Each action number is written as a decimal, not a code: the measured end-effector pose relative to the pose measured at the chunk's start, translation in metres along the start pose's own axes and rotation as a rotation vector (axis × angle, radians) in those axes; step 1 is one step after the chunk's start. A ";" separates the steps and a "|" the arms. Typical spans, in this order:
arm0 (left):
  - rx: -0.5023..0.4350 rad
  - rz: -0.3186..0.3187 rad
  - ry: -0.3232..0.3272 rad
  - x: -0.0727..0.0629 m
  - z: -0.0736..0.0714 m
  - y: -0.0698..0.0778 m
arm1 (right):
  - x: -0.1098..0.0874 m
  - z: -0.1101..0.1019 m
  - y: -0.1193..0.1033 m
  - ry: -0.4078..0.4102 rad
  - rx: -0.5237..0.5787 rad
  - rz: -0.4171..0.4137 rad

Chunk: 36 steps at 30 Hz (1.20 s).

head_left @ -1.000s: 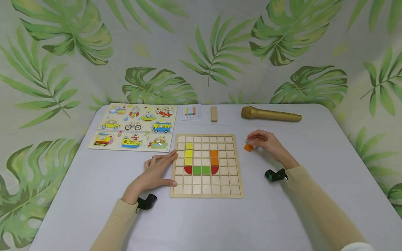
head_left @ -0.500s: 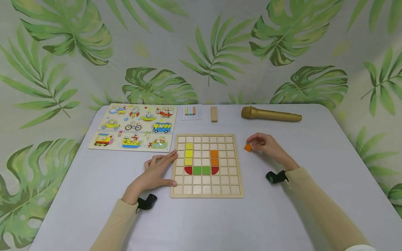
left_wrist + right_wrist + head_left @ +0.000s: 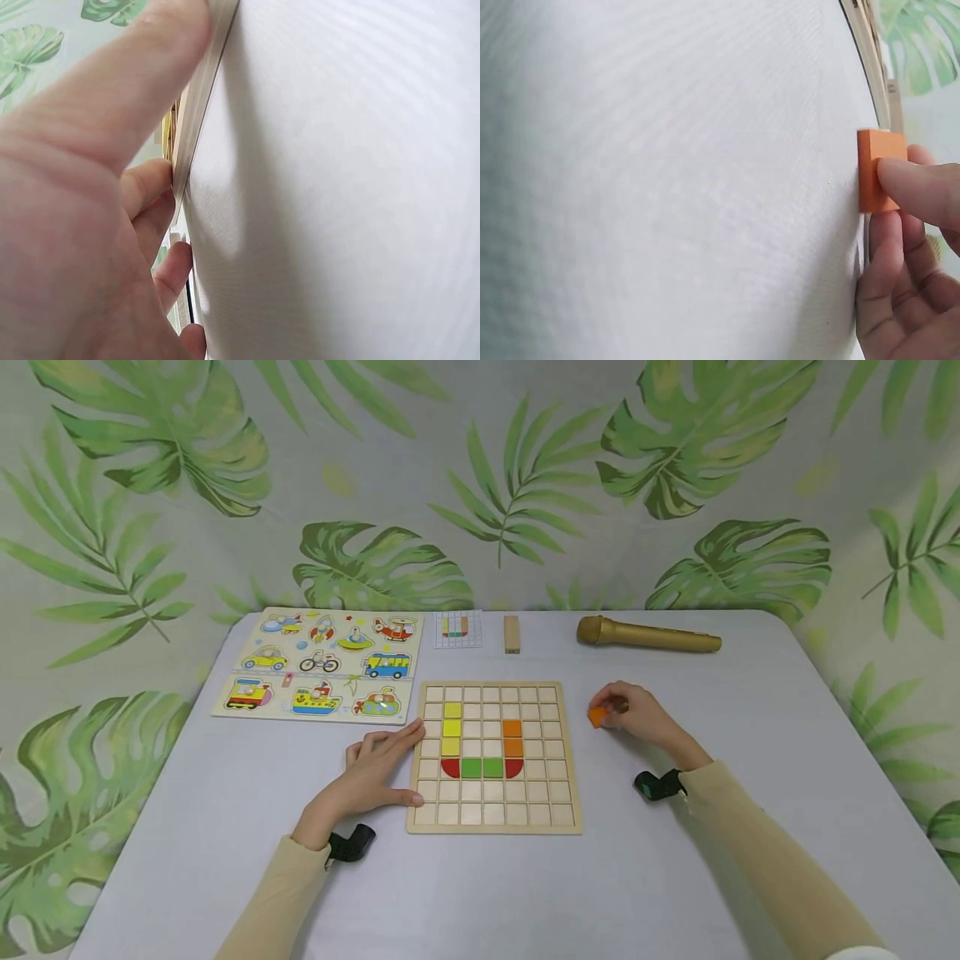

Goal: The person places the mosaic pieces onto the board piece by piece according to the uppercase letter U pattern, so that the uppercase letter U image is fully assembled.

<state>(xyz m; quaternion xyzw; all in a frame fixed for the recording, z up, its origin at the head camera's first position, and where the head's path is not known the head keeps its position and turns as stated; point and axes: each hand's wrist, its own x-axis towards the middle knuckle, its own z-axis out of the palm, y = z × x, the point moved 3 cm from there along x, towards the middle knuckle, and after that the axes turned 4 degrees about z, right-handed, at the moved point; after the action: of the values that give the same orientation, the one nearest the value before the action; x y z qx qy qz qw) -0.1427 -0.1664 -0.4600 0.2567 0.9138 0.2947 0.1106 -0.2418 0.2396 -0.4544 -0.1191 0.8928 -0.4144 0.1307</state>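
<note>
My right hand (image 3: 636,714) pinches an orange square tile (image 3: 597,717) between thumb and fingers, just right of the wooden grid board (image 3: 495,829). In the right wrist view the thumb lies across the face of the orange tile (image 3: 885,146), which is tipped on edge close to the tabletop. My left hand (image 3: 371,772) rests with thumb and fingertips against the board's left edge. On the board, several yellow tiles (image 3: 452,728) form a left column, orange tiles (image 3: 512,748) a right one. Green tiles (image 3: 482,767) sit below, between red rounded corner pieces (image 3: 450,768).
A peg puzzle with vehicle pictures (image 3: 318,681) lies at the back left. Behind the board are a small pattern card (image 3: 457,639) with a coloured U shape and a wooden block (image 3: 512,635). A gold microphone (image 3: 648,633) lies at the back right.
My right hand has shifted slightly downward, its fingers closing in on the orange tile, which has turned and tilted up a little. My left hand and the board have stayed still.
</note>
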 end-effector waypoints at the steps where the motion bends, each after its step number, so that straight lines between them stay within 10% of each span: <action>1: 0.000 0.001 0.001 0.000 0.000 0.000 | -0.001 0.000 0.000 0.001 -0.001 0.007; 36: 0.012 0.016 0.007 0.000 -0.001 0.003 | 0.043 0.058 -0.069 -0.154 0.218 -0.084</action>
<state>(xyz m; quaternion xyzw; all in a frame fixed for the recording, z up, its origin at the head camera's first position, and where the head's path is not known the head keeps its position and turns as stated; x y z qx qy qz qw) -0.1416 -0.1651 -0.4577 0.2635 0.9139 0.2910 0.1037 -0.2553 0.1411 -0.4434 -0.1727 0.8241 -0.5036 0.1935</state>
